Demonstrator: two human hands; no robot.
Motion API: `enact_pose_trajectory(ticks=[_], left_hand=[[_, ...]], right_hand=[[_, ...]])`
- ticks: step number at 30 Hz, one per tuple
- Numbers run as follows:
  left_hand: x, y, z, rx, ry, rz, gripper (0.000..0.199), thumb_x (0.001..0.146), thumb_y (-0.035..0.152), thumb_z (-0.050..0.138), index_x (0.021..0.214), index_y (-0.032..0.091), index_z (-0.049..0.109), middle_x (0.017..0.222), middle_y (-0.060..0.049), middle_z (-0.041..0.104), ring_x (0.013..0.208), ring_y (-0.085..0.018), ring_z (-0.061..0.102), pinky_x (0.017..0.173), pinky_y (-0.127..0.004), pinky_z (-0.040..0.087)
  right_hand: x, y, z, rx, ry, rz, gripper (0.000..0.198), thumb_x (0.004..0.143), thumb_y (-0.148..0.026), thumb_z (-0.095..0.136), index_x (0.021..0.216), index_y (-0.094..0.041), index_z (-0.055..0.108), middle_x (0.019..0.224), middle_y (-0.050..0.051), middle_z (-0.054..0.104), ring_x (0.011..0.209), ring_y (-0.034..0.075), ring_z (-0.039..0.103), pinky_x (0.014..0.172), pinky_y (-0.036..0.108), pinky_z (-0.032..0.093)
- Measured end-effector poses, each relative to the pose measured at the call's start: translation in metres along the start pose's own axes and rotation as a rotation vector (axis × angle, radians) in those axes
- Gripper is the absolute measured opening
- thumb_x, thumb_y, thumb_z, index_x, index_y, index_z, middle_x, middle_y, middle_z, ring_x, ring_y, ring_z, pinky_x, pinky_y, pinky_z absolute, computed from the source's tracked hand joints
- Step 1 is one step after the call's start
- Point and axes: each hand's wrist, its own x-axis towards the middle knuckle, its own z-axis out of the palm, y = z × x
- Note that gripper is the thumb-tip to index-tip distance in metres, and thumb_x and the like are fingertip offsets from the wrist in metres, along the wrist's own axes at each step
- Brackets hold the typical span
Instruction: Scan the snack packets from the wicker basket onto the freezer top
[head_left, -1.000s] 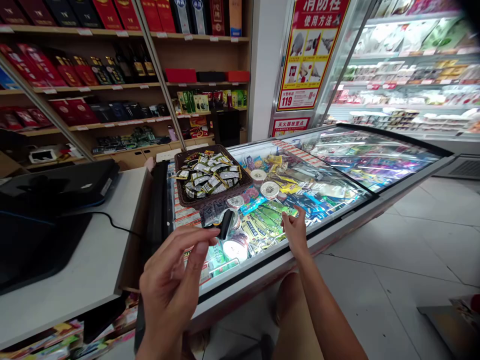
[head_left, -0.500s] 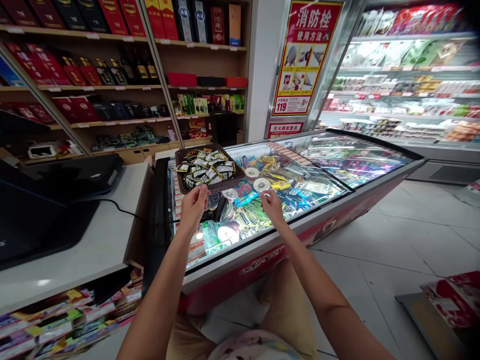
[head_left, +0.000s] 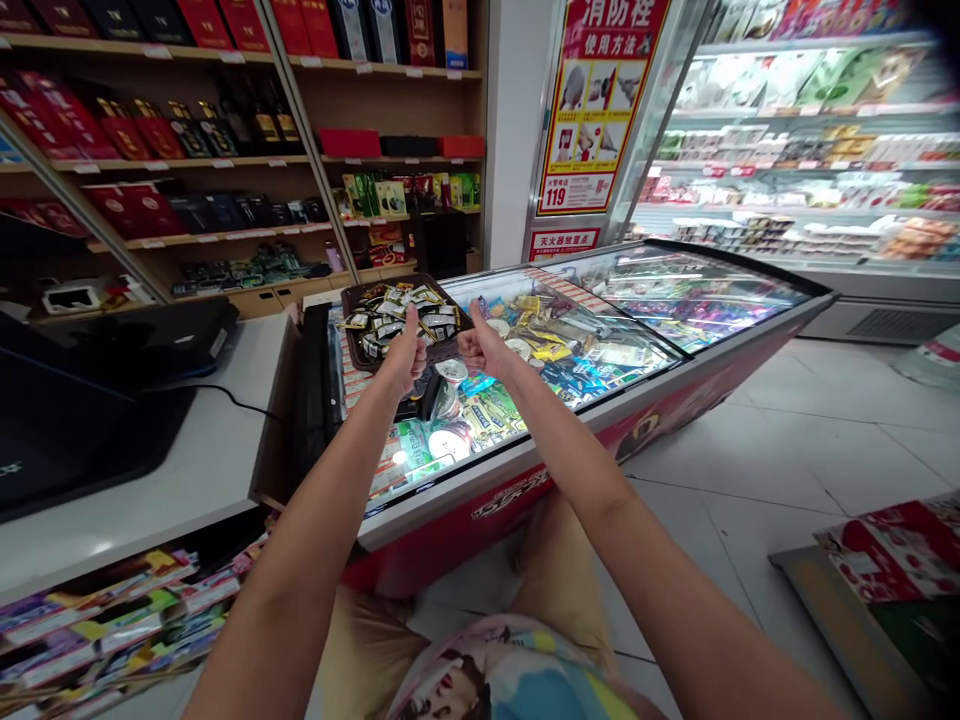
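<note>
Head view shows both your arms stretched out over the glass-topped chest freezer point(head_left: 600, 330). Your left hand point(head_left: 405, 350) is curled into a fist with the thumb pointing up, and it holds nothing. Your right hand point(head_left: 484, 350) is curled the same way, thumb raised and tilted toward the left hand, also with nothing in it. The two fists sit just beside each other, a small gap between them.

Directly behind your hands, a dark wicker tray point(head_left: 360, 355) rests on the freezer's glass lid, filled with small black-and-yellow sachets point(head_left: 382, 315). Your left thumb overlaps the tray's near edge in this view; whether it touches the tray you cannot tell. Just below your left hand lies a small dark object point(head_left: 427, 395) on the glass, too indistinct to name. Under the glass are round tubs and coloured ice-cream packets point(head_left: 487, 410).

To your left stands the white counter point(head_left: 210, 460) with a black device point(head_left: 112, 350) and its cable on it.
</note>
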Motion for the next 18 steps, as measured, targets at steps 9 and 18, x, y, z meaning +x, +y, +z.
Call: enact_pose_trajectory(ticks=[9, 18], left_hand=[[0.003, -0.003, -0.012, -0.147, -0.108, -0.112, 0.072, 0.068, 0.091, 0.046, 0.051, 0.025, 0.02, 0.042, 0.011, 0.016, 0.034, -0.003, 0.01, 0.035, -0.023, 0.004], [0.008, -0.01, -0.015, -0.086, -0.124, -0.084, 0.072, 0.067, 0.093, 0.043, 0.052, 0.026, 0.019, 0.044, 0.011, 0.014, 0.037, -0.005, 0.009, 0.037, -0.025, 0.006]], right_hand=[[-0.001, 0.005, 0.007, 0.139, -0.103, 0.09, 0.074, 0.072, -0.096, 0.023, 0.054, -0.025, 0.032, 0.038, -0.007, 0.02, 0.035, 0.006, 0.012, 0.036, 0.024, 0.011], [0.006, 0.011, 0.011, 0.143, -0.107, 0.079, 0.074, 0.072, -0.096, 0.021, 0.055, -0.025, 0.032, 0.039, -0.007, 0.019, 0.036, 0.007, 0.011, 0.038, 0.025, 0.009]])
